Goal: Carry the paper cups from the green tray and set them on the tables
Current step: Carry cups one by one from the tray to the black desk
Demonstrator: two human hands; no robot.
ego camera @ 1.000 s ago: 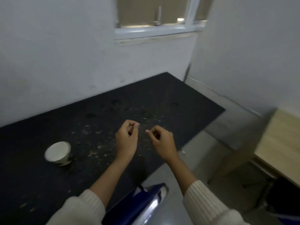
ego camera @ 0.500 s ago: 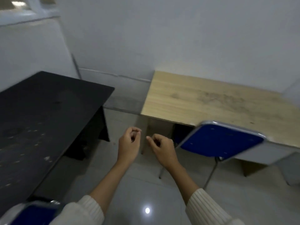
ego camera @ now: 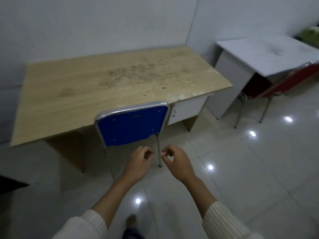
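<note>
My left hand (ego camera: 139, 165) and my right hand (ego camera: 177, 163) hang side by side in front of me over the tiled floor, fingers loosely curled, holding nothing. Ahead stands a light wooden table (ego camera: 77, 94) with a stained bare top. To its right is a white table (ego camera: 276, 54). At the far right edge behind it lies something green (ego camera: 309, 36), too blurred to tell what it is. No paper cup shows in this view.
A blue chair (ego camera: 133, 125) with a chrome frame stands tucked at the wooden table, just beyond my hands. A red chair (ego camera: 286, 83) stands at the white table. A corner of the black table (ego camera: 10, 185) shows at the left edge. My foot (ego camera: 132, 221) is on the glossy floor.
The view has swung right, from the black table with a paper cup on it to the wooden table and the white table. My hands kept the same loose pose.
</note>
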